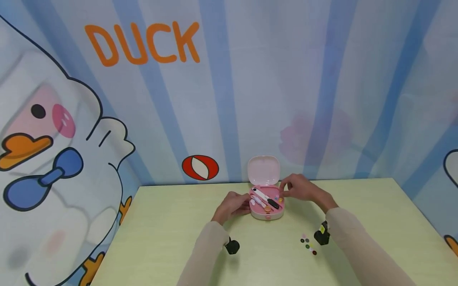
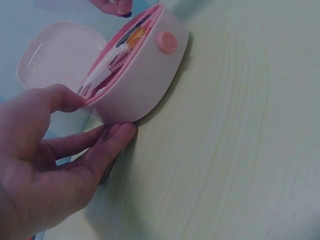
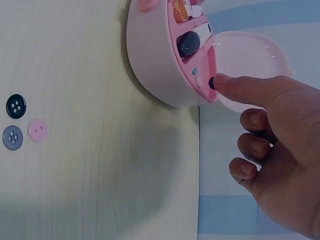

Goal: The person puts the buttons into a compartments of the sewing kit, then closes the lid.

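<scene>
A pink and white sewing box [image 1: 266,216] stands near the back of the table, its lid [image 1: 264,171] raised. My left hand [image 1: 232,205] holds the box's left side, thumb on the rim and fingertips low against its wall. Over the right-hand compartment, my right hand [image 1: 300,187] pinches a small dark button [image 3: 212,83] between thumb and index finger; its other fingers are curled. Inside the box lie a white tool with a black end [image 1: 273,203], an orange patterned piece [image 3: 180,10] and a few tiny coloured pieces, including a blue one [image 3: 194,71].
Several loose buttons lie on the table to the right, in front of the box, among them a black button [image 3: 16,106], a grey button [image 3: 12,137] and a pink button [image 3: 38,130]. A printed curtain [image 1: 250,79] hangs right behind the table's [image 1: 179,230] back edge.
</scene>
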`<state>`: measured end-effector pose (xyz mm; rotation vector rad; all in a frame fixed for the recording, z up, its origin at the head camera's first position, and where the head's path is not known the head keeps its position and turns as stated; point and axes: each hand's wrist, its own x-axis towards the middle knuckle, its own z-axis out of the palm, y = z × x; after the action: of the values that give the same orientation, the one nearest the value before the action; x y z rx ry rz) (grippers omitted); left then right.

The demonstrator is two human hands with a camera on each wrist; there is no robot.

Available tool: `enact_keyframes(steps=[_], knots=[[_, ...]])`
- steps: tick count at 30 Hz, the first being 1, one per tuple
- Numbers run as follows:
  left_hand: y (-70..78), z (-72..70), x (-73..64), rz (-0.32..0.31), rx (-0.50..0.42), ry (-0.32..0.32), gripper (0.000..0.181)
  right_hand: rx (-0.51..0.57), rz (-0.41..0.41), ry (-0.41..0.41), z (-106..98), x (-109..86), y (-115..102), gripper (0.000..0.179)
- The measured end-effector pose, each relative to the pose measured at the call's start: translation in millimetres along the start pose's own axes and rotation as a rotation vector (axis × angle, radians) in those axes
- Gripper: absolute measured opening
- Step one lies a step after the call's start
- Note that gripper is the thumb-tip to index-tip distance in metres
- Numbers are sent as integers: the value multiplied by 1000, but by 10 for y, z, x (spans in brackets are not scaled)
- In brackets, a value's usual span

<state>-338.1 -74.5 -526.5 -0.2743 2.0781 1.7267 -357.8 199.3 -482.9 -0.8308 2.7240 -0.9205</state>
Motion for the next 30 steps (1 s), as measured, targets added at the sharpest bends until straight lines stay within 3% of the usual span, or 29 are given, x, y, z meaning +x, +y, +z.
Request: enact_keyframes(steps=[15,25,30], knots=[[-4,-11,22,-6,-3,-7,29,-101,78,-85,12,150,-62,6],[8,-14,10,-11,15,-1,31,-189,257,-137,35,238,-209,4],[4,-10,3,-4,12,-4,29,-205,288,-154,31,229,-289,4]])
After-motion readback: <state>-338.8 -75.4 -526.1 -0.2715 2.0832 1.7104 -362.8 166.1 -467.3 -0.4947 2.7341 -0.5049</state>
